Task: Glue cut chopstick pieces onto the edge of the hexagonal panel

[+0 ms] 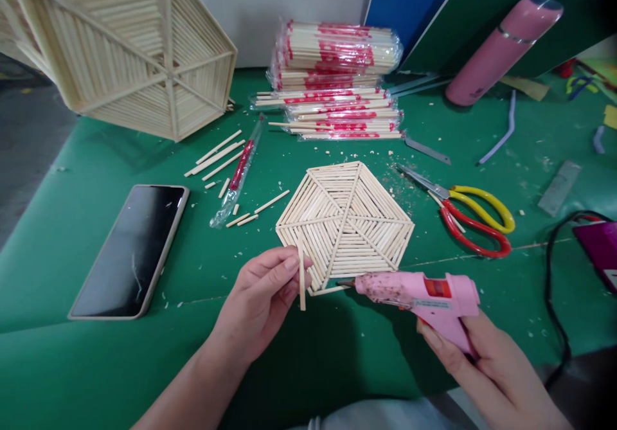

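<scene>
Between the thumb and fingers of my left hand [267, 288] is a short wooden stick [302, 279], held nearly upright at the panel's near left corner. My right hand [486, 359] grips the handle of a pink hot glue gun [419, 292]. The gun points left, its dark nozzle close to the near edge of a flat hexagonal panel [344, 221] made of wooden sticks. Spokes divide the panel into triangles filled with rows of sticks. At its near edge, a gap shows between the outer stick and the rows. Whether the nozzle touches the panel I cannot tell.
Scissors [463, 215] with red and yellow handles lie right of the panel. A phone [132, 250] and cut sticks [216, 157] lie left. Behind stand wrapped chopstick packs [337, 83], a larger stick-built piece [130, 51] and a pink flask [504, 51]. A black cable [549, 288] runs at right.
</scene>
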### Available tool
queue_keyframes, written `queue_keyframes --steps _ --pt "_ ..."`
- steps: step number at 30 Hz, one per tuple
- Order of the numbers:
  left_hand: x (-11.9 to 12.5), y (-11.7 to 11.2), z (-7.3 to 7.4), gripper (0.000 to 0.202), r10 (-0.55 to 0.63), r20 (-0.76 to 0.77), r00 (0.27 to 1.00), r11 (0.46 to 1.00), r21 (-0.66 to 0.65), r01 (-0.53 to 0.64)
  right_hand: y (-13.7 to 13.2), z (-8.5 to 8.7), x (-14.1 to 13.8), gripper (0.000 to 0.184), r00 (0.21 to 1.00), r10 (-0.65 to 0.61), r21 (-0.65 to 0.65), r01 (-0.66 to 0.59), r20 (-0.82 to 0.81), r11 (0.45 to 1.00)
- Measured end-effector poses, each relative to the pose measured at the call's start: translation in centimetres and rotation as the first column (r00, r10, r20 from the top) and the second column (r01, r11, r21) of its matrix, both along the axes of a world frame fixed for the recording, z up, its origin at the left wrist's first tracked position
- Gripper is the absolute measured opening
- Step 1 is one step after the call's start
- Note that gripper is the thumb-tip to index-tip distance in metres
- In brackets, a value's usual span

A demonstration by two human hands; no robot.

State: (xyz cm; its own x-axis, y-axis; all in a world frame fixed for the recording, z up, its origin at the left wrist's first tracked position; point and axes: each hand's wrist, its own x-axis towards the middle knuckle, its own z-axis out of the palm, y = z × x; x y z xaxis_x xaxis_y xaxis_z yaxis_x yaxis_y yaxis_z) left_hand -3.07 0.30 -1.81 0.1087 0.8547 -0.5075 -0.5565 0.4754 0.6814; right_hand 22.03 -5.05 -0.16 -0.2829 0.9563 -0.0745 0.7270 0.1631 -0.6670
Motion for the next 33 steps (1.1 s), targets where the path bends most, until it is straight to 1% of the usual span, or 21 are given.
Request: queue_keyframes --steps 2,6,13,16,20,23,26,27,29,31,33 --pt "0.0 0.0 0.0 0.014 -0.003 -0.001 1.000 1.000 0.006 0.003 0.0 -0.1 -0.1 0.017 1.000 0.001 0.003 -0.001 -0.003 1.000" --pt "0.0 0.0 0.0 0.013 -0.008 -0.008 1.000 1.000 0.015 0.008 0.1 0.0 -0.5 0.015 0.999 0.012 -0.036 -0.013 -0.048 0.999" --pt "-0.1 -0.1 0.1 0.011 -0.007 -0.015 1.000 1.000 0.008 0.007 0.4 0.1 -1.4 0.012 0.996 -0.013 -0.070 0.007 -0.088 0.998" --pt "-0.1 -0.1 0.1 0.011 -0.003 -0.009 1.000 1.000 -0.006 0.003 0.4 0.2 -1.5 0.014 0.995 -0.002 -0.084 -0.007 -0.097 0.996" --pt "-0.1 -0.2 0.1 0.011 -0.014 -0.009 1.000 1.000 0.011 0.014 0.4 0.3 -1.5 0.018 0.996 0.007 -0.060 -0.012 -0.083 0.998" --pt "-0.1 -0.2 0.1 0.011 -0.017 -0.011 1.000 1.000 0.009 0.017 0.4 0.3 -1.0 0.017 0.998 -0.006 -0.043 0.003 -0.069 0.999" --pt "-0.1 -0.2 0.0 0.011 -0.018 -0.007 1.000 1.000 -0.001 0.018 0.3 0.2 0.6 0.018 0.998 -0.024 -0.039 0.022 -0.059 0.999" --pt "-0.1 -0.2 0.0 0.011 -0.012 -0.006 1.000 1.000 -0.007 0.012 0.1 0.1 1.2 0.018 0.997 -0.046 -0.044 0.043 -0.056 0.998" --pt "-0.2 -0.1 0.0 0.012 0.003 -0.008 1.000 1.000 -0.024 -0.003 -0.3 0.1 2.6 0.016 0.989 -0.147 -0.070 0.144 -0.036 0.987" --pt "-0.2 -0.1 0.1 0.012 0.018 -0.009 1.000 0.999 -0.036 -0.018 -0.8 0.3 3.5 0.017 0.958 -0.285 -0.095 0.282 -0.014 0.955" --pt "-0.2 -0.2 0.1 0.012 0.013 -0.005 1.000 0.999 -0.037 -0.013 -1.1 0.5 4.0 0.020 0.923 -0.385 -0.105 0.382 -0.008 0.918"
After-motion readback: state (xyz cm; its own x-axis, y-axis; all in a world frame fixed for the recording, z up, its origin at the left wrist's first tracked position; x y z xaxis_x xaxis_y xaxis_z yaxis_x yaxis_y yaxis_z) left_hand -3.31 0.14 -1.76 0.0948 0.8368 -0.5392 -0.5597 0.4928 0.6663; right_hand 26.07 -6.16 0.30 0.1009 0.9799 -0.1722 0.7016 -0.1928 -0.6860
